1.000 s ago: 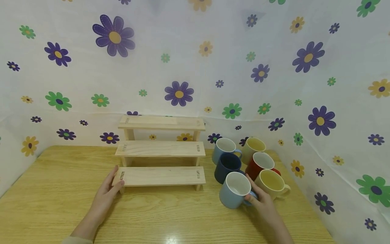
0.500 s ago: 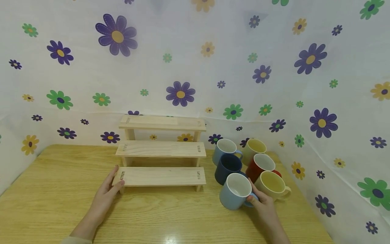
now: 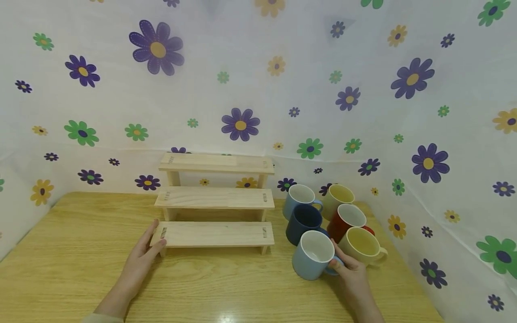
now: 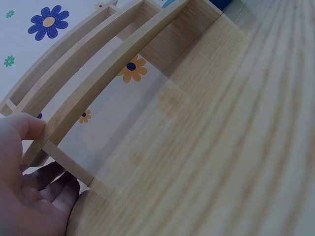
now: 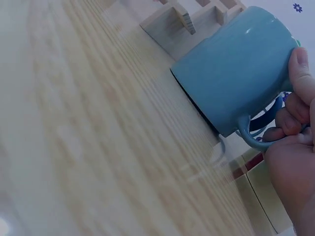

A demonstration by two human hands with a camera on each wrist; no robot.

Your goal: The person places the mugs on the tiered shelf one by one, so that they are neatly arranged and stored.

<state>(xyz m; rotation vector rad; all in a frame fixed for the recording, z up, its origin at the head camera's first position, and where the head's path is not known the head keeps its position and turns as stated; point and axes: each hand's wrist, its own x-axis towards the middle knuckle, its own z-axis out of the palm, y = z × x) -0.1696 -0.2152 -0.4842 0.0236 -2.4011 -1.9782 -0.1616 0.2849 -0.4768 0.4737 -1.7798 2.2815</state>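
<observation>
My left hand [image 3: 137, 262] grips the left end of the lowest step of a three-tier wooden rack [image 3: 214, 234]. In the left wrist view, that hand [image 4: 32, 182] has its thumb at the board's end and its other fingers curled beneath. At right, my right hand [image 3: 355, 280] holds a light blue mug [image 3: 305, 260] with a white inside by its handle. The right wrist view shows curled fingers at the handle and the thumb [image 5: 301, 69] high on the mug's side; its base is close over the table. Behind this mug stands a navy mug [image 3: 295, 229].
Right of the navy mug stand a red mug [image 3: 336, 228] with a white inside and a cream mug [image 3: 350, 248]. Farther back are another light blue mug [image 3: 289, 205] and another cream mug [image 3: 332, 205]. A flower-printed cloth [image 3: 242, 80] borders the wooden table [image 3: 202, 287].
Almost nothing differs. The whole head view has shifted slightly; both hands keep their holds, and the light blue mug stays in nearly the same place.
</observation>
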